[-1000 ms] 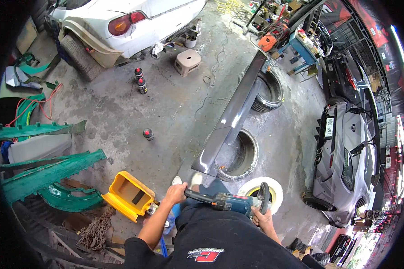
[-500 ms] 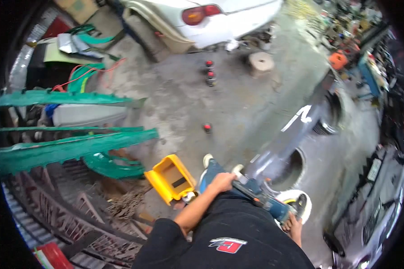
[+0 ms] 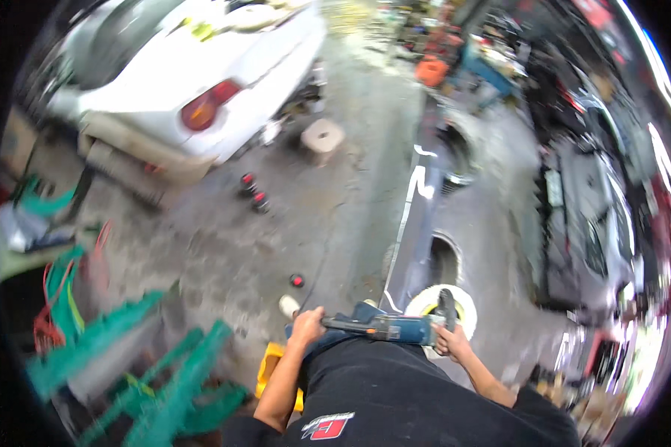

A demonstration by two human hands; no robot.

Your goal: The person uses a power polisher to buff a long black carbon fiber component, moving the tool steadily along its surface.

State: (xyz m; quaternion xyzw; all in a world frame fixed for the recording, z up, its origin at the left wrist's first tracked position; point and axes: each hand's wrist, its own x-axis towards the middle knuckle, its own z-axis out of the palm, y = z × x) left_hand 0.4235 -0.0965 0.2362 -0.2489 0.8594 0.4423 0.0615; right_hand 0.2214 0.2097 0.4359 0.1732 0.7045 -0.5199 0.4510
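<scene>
Open floor (image 3: 350, 216) runs ahead of the polisher (image 3: 406, 329), bounded left by three red-capped bottles (image 3: 259, 202) and right by a long glossy panel (image 3: 416, 246); a stool (image 3: 325, 147) narrows the far end, a yellow box (image 3: 268, 365) the near left

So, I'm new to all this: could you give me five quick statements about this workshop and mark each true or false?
1. The left hand's grip is on the rear end of the power tool. True.
2. The right hand is empty. False: the right hand's grip is on the tool too, near its pad end.
3. The tool's round pad is all black. False: the pad is white and yellow.
4. Three red-topped containers are on the floor. True.
5. The car at upper left is green. False: that car is white.
</scene>
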